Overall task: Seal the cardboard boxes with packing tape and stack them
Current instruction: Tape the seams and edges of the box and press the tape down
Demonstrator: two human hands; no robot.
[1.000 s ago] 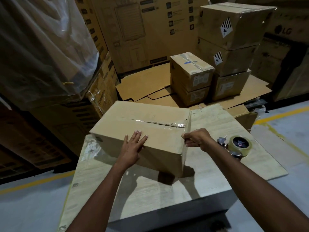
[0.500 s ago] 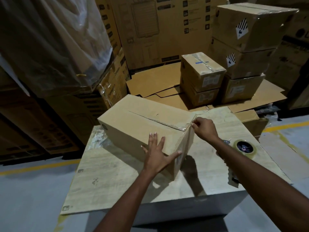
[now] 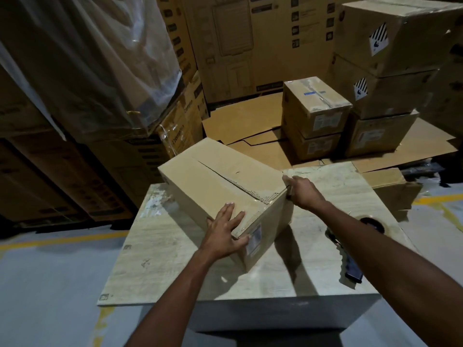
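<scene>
On my feed, a plain brown cardboard box (image 3: 220, 186) sits skewed on the pale wood-grain counter (image 3: 175, 259), one corner turned toward the camera. Its top flaps are closed, and a strip of clear packing tape (image 3: 253, 194) runs along the near end of the seam. The left hand (image 3: 225, 234) lies flat on the near top corner, fingers straight and slightly spread. Its thumb is laid over the edge beside a white label (image 3: 254, 239) on the end face. The right hand (image 3: 302, 191) grips the box's upper right edge with curled fingers; I cannot tell whether they also pinch a tape end. A tape dispenser (image 3: 370, 222) rests on the counter to the right, partly hidden behind the right forearm. Beyond the counter, sealed cartons (image 3: 315, 108) stand stacked on flattened cardboard sheets (image 3: 240, 121). A plastic-wrapped load (image 3: 87, 58) looms at left, and a yellow floor line (image 3: 62, 240) crosses the floor below it.
</scene>
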